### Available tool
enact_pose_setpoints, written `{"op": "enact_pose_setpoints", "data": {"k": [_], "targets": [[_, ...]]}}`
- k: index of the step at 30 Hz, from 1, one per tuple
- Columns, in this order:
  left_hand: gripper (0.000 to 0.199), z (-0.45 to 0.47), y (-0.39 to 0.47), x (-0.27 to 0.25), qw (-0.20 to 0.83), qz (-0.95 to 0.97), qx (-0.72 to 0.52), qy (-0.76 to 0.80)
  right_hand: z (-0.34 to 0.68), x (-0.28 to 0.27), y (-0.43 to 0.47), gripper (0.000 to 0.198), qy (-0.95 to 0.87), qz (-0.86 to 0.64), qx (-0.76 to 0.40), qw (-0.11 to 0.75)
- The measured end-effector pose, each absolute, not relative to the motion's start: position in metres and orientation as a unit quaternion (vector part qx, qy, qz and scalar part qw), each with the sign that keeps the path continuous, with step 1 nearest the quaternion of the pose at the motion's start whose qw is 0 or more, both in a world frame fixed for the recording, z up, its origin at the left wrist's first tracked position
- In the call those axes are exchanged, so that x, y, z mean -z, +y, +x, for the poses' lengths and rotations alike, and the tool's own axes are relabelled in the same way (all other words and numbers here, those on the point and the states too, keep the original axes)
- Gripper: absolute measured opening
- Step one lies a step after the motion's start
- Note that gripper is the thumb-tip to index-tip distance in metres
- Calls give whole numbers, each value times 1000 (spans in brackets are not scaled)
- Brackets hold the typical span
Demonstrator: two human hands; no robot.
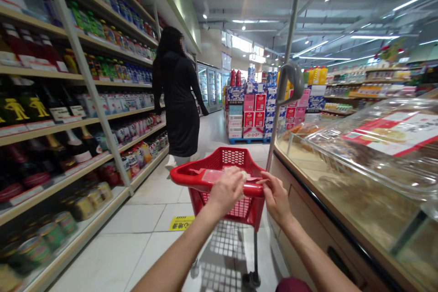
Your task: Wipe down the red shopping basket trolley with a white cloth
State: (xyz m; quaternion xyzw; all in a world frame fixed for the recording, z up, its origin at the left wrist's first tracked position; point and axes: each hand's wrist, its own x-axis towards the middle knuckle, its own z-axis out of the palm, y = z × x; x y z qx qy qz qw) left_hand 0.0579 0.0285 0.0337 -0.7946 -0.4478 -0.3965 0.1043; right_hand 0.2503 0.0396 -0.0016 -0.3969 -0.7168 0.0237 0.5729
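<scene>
A red plastic shopping cart (236, 157) with a perforated basket stands right in front of me. My left hand (226, 190) lies over the middle of its red handle (191, 177), fingers bent and together. At their tips a pale crumpled cloth or tissue (244, 175) shows in part; the rest is under the hand. A pinkish strip runs along the handle's top. My right hand (275, 197) is closed at the handle's right end, with thumb and fingertips on the rim.
Shelves (96, 118) of bottles and cans line the left. Ahead on the left walks a person in black (179, 100). A glass-edged counter with a clear-lidded food pack (383, 141) and a metal pole (290, 32) flank the right. Stacked boxes (251, 109) stand farther ahead.
</scene>
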Motion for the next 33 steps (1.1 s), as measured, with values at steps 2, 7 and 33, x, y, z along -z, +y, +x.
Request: {"op": "enact_pose_setpoints", "data": {"k": [2,7,33], "targets": [[24,69,26,-35,110,-827,368,-410,251,2,41,30,-724,-394,-19,565],[22,22,28,-37,117,-724,420,-535,250,2,42,32,-727,-400,-13,557],[31,78,25,-49,-25,-736,491,-465,260,4,42,28,-709,-424,31,563]]}}
